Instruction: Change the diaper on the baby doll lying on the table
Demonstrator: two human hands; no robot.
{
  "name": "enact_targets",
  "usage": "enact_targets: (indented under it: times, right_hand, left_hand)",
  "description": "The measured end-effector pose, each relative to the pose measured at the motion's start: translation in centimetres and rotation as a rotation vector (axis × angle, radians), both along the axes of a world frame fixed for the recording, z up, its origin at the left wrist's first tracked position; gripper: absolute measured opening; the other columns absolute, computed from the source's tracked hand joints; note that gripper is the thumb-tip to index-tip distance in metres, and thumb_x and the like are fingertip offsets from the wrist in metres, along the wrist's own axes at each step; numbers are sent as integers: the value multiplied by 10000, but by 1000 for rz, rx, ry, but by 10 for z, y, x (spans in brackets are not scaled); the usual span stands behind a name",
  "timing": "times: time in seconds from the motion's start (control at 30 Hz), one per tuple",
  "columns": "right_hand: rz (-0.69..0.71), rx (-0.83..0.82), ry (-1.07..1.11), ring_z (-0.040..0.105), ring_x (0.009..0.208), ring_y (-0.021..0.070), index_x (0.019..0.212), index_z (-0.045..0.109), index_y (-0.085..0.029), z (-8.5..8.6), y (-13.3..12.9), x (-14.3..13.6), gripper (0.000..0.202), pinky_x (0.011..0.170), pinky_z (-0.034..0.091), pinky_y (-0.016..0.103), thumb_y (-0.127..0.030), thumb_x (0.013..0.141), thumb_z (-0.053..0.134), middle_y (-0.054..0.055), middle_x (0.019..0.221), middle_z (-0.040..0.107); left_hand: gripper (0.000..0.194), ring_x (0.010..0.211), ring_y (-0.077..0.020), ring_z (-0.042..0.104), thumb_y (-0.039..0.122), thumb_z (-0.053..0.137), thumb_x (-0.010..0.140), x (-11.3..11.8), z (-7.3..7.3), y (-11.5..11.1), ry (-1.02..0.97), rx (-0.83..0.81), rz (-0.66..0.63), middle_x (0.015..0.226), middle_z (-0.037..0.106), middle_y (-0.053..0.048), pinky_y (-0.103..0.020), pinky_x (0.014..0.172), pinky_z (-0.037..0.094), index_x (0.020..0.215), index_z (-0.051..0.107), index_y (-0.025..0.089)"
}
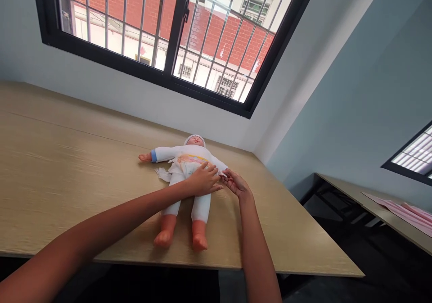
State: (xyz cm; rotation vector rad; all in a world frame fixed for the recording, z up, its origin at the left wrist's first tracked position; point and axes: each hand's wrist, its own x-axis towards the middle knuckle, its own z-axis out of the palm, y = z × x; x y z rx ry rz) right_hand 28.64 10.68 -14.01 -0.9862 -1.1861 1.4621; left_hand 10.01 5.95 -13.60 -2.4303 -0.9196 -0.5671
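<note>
A baby doll (172, 152) in white clothes and a white cap lies on its back on the wooden table (84, 186), head towards the wall and bare feet towards the near edge. A diaper (189, 167) with a coloured printed band is around its waist, and one white side tab (164, 174) lies spread at the left. My left hand (204, 180) rests on the diaper's front with its fingers apart. At the doll's hip on the right, my right hand (235, 183) pinches the diaper's other white tab between thumb and fingers.
Behind the table is a wall with a barred, dark-framed window (165, 80). Another table (351, 190) stands at the right with pink cloth (405, 210) on it. The near table's front edge runs just beyond the doll's feet.
</note>
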Motion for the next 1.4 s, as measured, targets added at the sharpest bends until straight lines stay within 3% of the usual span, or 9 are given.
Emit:
enact_targets:
  times: [0.17, 0.37, 0.5, 0.73, 1.0, 1.2, 1.3, 1.4]
  right_hand:
    - [-84, 9, 20, 626, 651, 142, 696, 543, -192, 1, -2, -5, 262, 626, 571, 248, -225, 653, 800, 24, 700, 632]
    - [-140, 51, -34, 627, 639, 128, 661, 451, -206, 17, -4, -18, 358, 601, 551, 214, -211, 590, 801, -1, 664, 613]
    - [-125, 60, -173, 590, 544, 105, 670, 432, -204, 35, 0, -35, 337, 527, 502, 188, -150, 568, 748, -34, 583, 585]
    - [-134, 90, -482, 544, 451, 101, 721, 509, -172, 58, 21, -68, 319, 445, 403, 172, 26, 503, 632, -56, 502, 579]
    - [-143, 165, -517, 551, 442, 100, 757, 547, -148, 54, 18, -83, 320, 451, 401, 175, 62, 534, 638, -47, 524, 591]
    - [-169, 279, -290, 685, 670, 149, 860, 568, -148, 57, 10, -90, 166, 630, 525, 235, -201, 742, 672, 40, 802, 678]
    - [-290, 335, -174, 684, 721, 131, 890, 560, -168, 57, 12, -78, 222, 672, 523, 228, -318, 756, 655, 38, 914, 664]
    - [-414, 350, -108, 659, 698, 117, 870, 552, -179, 45, 13, -57, 282, 645, 506, 214, -397, 722, 652, 27, 903, 648]
  left_hand:
    - [391, 1031, -267, 581, 336, 345, 1002, 2, -2, 0, 17, 5, 0, 1028, 672, -124, -445, 1013, 378, 962, 686, 147]
    - [255, 897, -226, 607, 210, 435, 958, 8, -2, 0, 12, 63, -52, 1034, 670, -96, -425, 933, 434, 919, 682, 165]
    - [226, 968, -231, 591, 170, 469, 945, 11, -3, -3, 15, 92, -66, 1014, 680, -102, -403, 901, 437, 882, 685, 161]
    - [223, 866, -245, 577, 181, 516, 928, 14, -10, -2, 8, 49, -53, 841, 703, -95, -398, 829, 420, 822, 712, 183]
    - [214, 867, -256, 584, 180, 531, 914, 16, -12, 2, -8, 13, -80, 829, 695, -100, -395, 795, 405, 786, 702, 166]
    - [188, 957, -265, 585, 221, 528, 923, 14, -11, 0, -33, -8, -73, 963, 700, -108, -395, 857, 407, 883, 707, 180]
    - [243, 1021, -290, 565, 293, 491, 945, 12, -9, -3, -80, -25, -16, 1007, 691, -125, -443, 973, 361, 952, 712, 193]
    - [284, 1041, -308, 561, 368, 496, 940, 9, -8, -6, -99, -42, 5, 997, 688, -128, -471, 1006, 347, 970, 714, 188]
